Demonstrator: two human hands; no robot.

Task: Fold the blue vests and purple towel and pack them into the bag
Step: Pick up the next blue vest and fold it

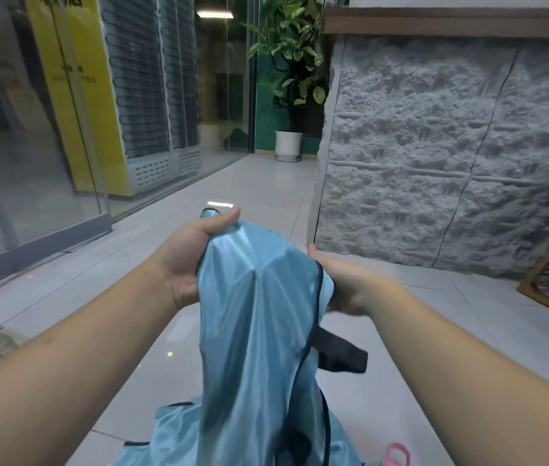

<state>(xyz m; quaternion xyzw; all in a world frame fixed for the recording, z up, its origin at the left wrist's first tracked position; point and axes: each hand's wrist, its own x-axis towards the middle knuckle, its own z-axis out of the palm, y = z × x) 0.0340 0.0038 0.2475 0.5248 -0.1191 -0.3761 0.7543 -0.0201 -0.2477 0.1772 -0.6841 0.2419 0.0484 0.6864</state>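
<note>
At the bottom edge of the view we see more pale blue fabric (179, 428) spread on the tiled floor (81, 287), probably another vest, with a small pink object (397, 454) just beside it on the right; we cannot tell what that is. Rising from there, the blue vest (259, 314) hangs in front of us, its long axis running near vertical from our hands down toward the floor, a dark strap (340, 354) dangling off its right edge. Our left hand (192, 257) is closed in a fist around the top left of the cloth, thumb pressed over the bunched edge. Our right hand (343, 284) sits at the dark-trimmed right edge, a little lower and blurred; its fingers look loosely extended and partly behind the fabric, so we cannot tell whether it truly grips. The 2 hands are close together, so the vest hangs bunched between them; we judge the next move calls for drawing them apart to spread it before folding. No bag or purple towel is in view. Beyond stand a textured grey wall (451, 146), a potted plant (289, 95) and glass panels (31, 146).
</note>
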